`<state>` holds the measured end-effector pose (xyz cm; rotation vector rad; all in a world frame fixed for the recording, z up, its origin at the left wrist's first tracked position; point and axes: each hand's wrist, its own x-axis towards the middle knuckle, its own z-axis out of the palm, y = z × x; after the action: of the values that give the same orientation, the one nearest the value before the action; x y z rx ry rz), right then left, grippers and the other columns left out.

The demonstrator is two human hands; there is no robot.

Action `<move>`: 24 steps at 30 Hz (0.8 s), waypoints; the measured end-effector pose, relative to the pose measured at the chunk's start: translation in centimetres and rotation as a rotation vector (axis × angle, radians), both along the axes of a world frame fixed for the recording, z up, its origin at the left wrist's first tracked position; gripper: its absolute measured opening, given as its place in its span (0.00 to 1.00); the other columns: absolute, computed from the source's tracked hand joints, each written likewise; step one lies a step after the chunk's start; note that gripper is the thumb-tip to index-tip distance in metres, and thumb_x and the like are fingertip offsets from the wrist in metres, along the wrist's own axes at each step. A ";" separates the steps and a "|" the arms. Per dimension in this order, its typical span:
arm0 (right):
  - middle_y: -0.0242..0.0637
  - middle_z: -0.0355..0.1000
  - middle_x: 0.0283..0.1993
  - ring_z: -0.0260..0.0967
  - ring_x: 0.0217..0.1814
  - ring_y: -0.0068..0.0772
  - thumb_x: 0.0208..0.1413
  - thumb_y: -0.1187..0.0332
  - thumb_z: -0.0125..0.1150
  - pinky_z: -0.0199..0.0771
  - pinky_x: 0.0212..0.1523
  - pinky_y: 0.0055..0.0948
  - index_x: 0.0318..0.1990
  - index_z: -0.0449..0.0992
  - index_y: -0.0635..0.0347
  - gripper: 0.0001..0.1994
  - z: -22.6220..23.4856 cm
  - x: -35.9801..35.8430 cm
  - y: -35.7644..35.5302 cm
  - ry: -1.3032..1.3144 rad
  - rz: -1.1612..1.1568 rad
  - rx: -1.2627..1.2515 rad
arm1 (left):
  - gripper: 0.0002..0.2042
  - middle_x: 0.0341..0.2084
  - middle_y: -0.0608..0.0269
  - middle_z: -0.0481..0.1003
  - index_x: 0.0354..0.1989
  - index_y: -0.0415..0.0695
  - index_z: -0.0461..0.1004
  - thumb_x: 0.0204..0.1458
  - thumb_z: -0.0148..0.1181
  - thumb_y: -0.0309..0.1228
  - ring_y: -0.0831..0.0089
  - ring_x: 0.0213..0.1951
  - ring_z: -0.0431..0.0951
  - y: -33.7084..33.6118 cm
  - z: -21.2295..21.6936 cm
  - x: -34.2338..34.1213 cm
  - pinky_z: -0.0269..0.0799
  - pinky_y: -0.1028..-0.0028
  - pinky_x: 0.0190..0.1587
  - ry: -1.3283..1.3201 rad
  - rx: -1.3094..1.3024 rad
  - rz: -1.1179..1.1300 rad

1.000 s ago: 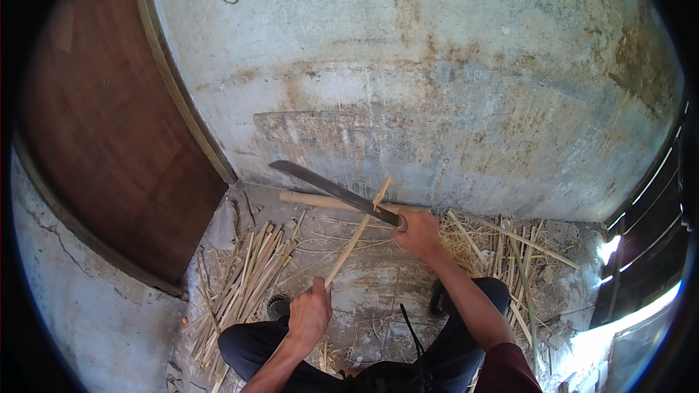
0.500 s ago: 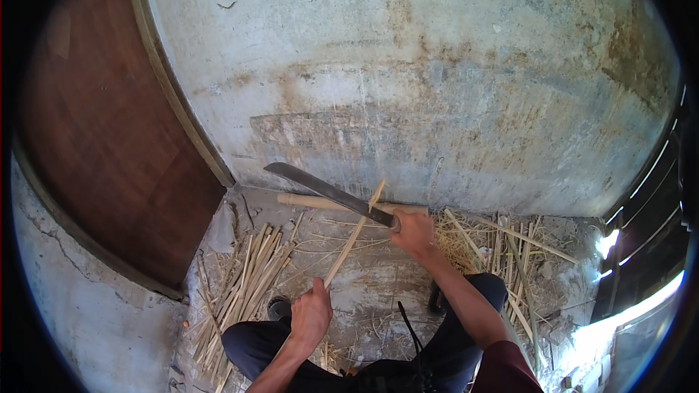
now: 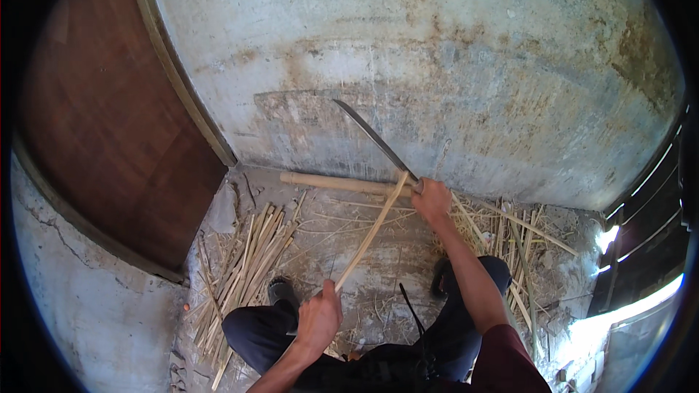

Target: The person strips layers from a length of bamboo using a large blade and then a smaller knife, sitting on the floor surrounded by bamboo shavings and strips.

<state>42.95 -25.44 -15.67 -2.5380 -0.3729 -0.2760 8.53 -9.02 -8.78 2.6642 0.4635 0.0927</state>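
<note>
My left hand (image 3: 320, 318) is closed round the near end of a long pale bamboo strip (image 3: 373, 231), which slants away from me up to the right. In my right hand (image 3: 435, 200) is the handle of a machete, mostly hidden by the fingers. The machete (image 3: 375, 139) has a long dark blade pointing up and to the left, its tip in front of the wall. Near the handle, the base of the blade meets or crosses the far end of the strip; whether it cuts in I cannot tell.
A thick bamboo pole (image 3: 335, 183) lies along the foot of the stained wall (image 3: 466, 87). Many split strips (image 3: 251, 262) are heaped left of my legs, more sticks and shavings (image 3: 528, 236) to the right. A brown door (image 3: 109, 124) stands at the left.
The machete has swung more upright, and my right hand has moved up and right. My left hand has shifted slightly right and down with the strip, whose far end now sits by the blade's base.
</note>
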 end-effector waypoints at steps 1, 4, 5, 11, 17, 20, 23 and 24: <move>0.56 0.81 0.34 0.81 0.40 0.61 0.51 0.62 0.67 0.81 0.43 0.55 0.39 0.85 0.57 0.11 -0.1 0.0 0.3 0.035 0.009 0.016 | 0.08 0.25 0.37 0.79 0.43 0.38 0.65 0.67 0.54 0.30 0.33 0.28 0.80 -0.2 0.5 0.3 0.74 0.39 0.32 -0.048 -0.022 -0.019; 0.58 0.80 0.35 0.80 0.41 0.62 0.51 0.62 0.68 0.79 0.44 0.53 0.37 0.85 0.61 0.12 -1.1 -1.3 0.7 0.025 0.047 0.063 | 0.11 0.18 0.41 0.74 0.38 0.38 0.66 0.70 0.52 0.34 0.37 0.24 0.77 1.2 0.3 1.1 0.72 0.46 0.27 -0.175 -0.207 -0.045; 0.59 0.80 0.34 0.80 0.40 0.62 0.51 0.62 0.68 0.78 0.42 0.52 0.35 0.84 0.62 0.12 -1.2 -1.7 1.1 -0.016 0.074 0.108 | 0.13 0.16 0.47 0.73 0.36 0.40 0.66 0.71 0.52 0.35 0.43 0.20 0.76 2.2 0.1 1.3 0.71 0.50 0.24 -0.222 -0.312 -0.080; 0.49 0.72 0.23 0.70 0.27 0.45 0.53 0.65 0.67 0.68 0.35 0.46 0.29 0.76 0.68 0.12 0.2 -1.3 0.4 0.355 0.103 0.428 | 0.19 0.18 0.78 0.53 0.33 0.49 0.64 0.74 0.45 0.48 0.82 0.16 0.58 6.4 2.7 4.0 0.61 0.72 0.19 0.250 -1.379 0.045; 0.48 0.73 0.20 0.76 0.23 0.46 0.53 0.67 0.67 0.71 0.29 0.42 0.33 0.80 0.67 0.10 2.9 -3.5 0.8 0.024 0.113 0.532 | 0.26 0.17 0.78 0.52 0.31 0.51 0.61 0.73 0.40 0.59 0.84 0.14 0.51 8.4 0.4 6.7 0.54 0.78 0.16 0.291 -1.514 0.005; 0.49 0.75 0.22 0.77 0.26 0.53 0.51 0.67 0.68 0.74 0.31 0.45 0.37 0.81 0.64 0.10 2.5 -3.8 0.7 -0.116 0.206 0.372 | 0.27 0.17 0.77 0.53 0.30 0.51 0.60 0.72 0.39 0.62 0.84 0.14 0.51 8.0 -0.8 7.5 0.52 0.79 0.16 0.325 -1.554 -0.053; 0.48 0.76 0.23 0.77 0.28 0.57 0.48 0.65 0.70 0.76 0.31 0.47 0.41 0.81 0.58 0.13 2.3 -5.4 1.4 -0.209 0.365 0.207 | 0.28 0.16 0.76 0.54 0.29 0.51 0.59 0.71 0.39 0.64 0.84 0.14 0.52 7.3 -2.8 7.6 0.52 0.79 0.16 0.352 -1.685 -0.087; 0.48 0.76 0.23 0.77 0.28 0.57 0.48 0.65 0.70 0.76 0.31 0.47 0.41 0.81 0.58 0.13 2.1 -5.5 1.8 -0.202 0.368 0.204 | 0.28 0.16 0.76 0.54 0.28 0.51 0.59 0.71 0.38 0.63 0.84 0.14 0.53 7.4 -3.3 7.6 0.53 0.79 0.15 0.327 -1.704 -0.100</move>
<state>37.43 -23.67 -13.58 -2.1963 -0.8330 -0.4056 16.10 -1.65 -12.10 0.9970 0.2579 -0.5316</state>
